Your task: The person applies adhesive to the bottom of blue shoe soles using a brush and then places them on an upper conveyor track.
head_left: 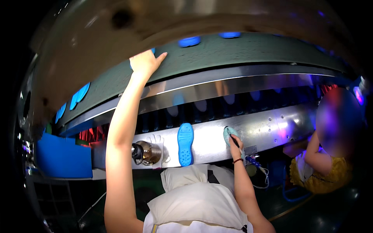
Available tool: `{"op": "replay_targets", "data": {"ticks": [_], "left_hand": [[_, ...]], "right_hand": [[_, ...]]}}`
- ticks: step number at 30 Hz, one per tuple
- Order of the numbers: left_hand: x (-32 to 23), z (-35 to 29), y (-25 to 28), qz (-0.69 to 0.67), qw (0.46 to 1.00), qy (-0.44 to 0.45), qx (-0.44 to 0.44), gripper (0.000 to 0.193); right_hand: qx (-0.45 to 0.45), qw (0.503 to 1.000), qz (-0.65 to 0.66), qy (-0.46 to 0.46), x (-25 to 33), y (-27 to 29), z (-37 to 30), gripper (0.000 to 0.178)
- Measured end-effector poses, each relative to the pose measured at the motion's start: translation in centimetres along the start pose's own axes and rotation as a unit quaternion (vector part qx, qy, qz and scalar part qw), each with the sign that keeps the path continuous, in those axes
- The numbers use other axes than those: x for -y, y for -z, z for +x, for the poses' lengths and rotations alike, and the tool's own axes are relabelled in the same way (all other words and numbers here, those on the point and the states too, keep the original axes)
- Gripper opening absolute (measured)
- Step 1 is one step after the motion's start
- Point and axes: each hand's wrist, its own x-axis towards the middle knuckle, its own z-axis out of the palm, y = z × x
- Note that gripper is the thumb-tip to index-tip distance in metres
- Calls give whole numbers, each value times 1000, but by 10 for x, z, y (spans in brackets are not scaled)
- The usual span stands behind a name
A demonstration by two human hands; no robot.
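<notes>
My left hand (144, 62) reaches far up onto the green conveyor belt (241, 48), fingers spread over a blue shoe sole that it mostly hides. My right hand (235, 144) rests on the metal ledge (279, 128) and grips a dark pen-like tool against a pale teal shoe sole (229, 134). A bright blue shoe sole (185, 144) lies flat on the ledge between my arms. More blue soles (189, 41) ride the belt further along.
A metal flask (145, 152) lies on the ledge beside a white glove (158, 144). A blue bin (64, 157) stands at the left. Another person in yellow (322, 171) sits at the right. Cables hang under the ledge.
</notes>
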Motion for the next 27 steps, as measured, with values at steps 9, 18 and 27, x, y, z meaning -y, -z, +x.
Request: {"op": "replay_targets", "data": {"ticks": [9,18,27], "left_hand": [[-121,58,-30,-127,983,-123,45,46],[-256,88,-44,-193,962,-190,-22,30],[-162,-89,43,-522,759,-371,-116,30]], "right_hand": [[11,994,111,18,15,38,-11,12],[73,955,250,-140,60,81,-38,21],[94,897,380,-205,63,86,-6,22]]}}
